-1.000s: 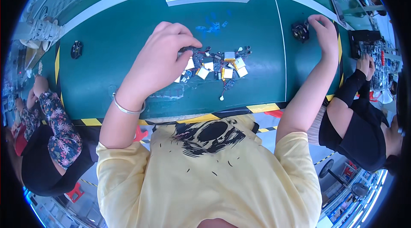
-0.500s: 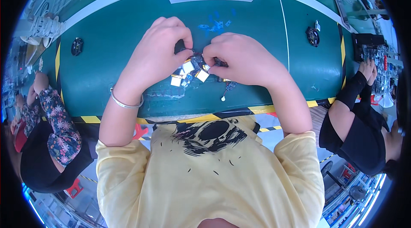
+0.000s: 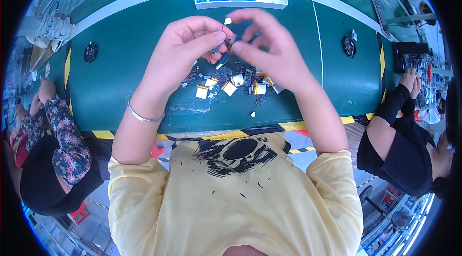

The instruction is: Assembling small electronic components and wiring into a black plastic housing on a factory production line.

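Pinched in my left hand (image 3: 190,47) is a small dark circuit board (image 3: 216,49), raised above the table. A thin wire rises from it to a round white piece (image 3: 227,21). My right hand (image 3: 274,47) is just right of the board, its fingers apart and slightly blurred, with nothing plainly held. Below both hands lies a loose pile of small circuit boards and flat silvery battery cells (image 3: 229,88) with yellow edges. Another board (image 3: 262,99) at the near edge of the pile has a wire ending in a white disc (image 3: 253,114).
A white box (image 3: 240,4) of small blue pieces stands at the far side of the green table (image 3: 130,78). Dark round objects lie at left (image 3: 90,52) and right (image 3: 349,47). Striped tape (image 3: 221,134) marks the near edge. Other people sit on both sides.
Both hands have lifted from the pile, the left now with a circuit board in its fingers. The right hand's fingers have spread. More of the pile shows.
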### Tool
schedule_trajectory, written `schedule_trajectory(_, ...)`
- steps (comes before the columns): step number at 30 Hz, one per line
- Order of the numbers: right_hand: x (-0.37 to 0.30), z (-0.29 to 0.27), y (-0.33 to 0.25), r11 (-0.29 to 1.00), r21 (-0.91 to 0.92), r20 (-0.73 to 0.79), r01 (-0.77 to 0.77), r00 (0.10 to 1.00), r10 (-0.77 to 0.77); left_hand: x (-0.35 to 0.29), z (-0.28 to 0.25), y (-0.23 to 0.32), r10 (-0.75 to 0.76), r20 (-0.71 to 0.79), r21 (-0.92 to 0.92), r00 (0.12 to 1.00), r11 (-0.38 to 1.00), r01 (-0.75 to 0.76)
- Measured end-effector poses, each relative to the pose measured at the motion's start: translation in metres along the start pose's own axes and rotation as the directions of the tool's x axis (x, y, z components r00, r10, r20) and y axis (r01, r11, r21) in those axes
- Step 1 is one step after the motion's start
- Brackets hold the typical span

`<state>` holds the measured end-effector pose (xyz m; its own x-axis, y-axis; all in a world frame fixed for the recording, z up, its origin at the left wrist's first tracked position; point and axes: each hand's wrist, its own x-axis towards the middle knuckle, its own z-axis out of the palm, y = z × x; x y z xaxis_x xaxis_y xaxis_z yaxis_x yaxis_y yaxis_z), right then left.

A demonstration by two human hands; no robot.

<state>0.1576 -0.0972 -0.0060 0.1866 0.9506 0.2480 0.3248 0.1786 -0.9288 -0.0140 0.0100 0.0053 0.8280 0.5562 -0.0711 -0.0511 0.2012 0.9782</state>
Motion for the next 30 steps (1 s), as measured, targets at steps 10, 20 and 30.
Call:
schedule_trajectory(10, 0.001, -0.012, 0.002, 0.941, -0.198, 0.443, -0.275, 0.831, 0.336, 0.000, -0.002, -0.006, 0.051, -0.137, 0.005, 0.989, 0.999, -0.050)
schedule_trajectory(20, 0.007, -0.026, 0.001, 0.917, 0.089, 0.302, -0.389, 0.888, 0.348, 0.003, -0.005, -0.005, -0.045, -0.117, -0.113, 0.992, 0.993, 0.032)
schedule_trajectory(30, 0.014, -0.043, 0.001, 0.889, 0.087, 0.267, -0.450, 0.870, 0.414, 0.006, -0.020, 0.000, -0.004, -0.184, -0.135, 0.983, 0.991, -0.021)
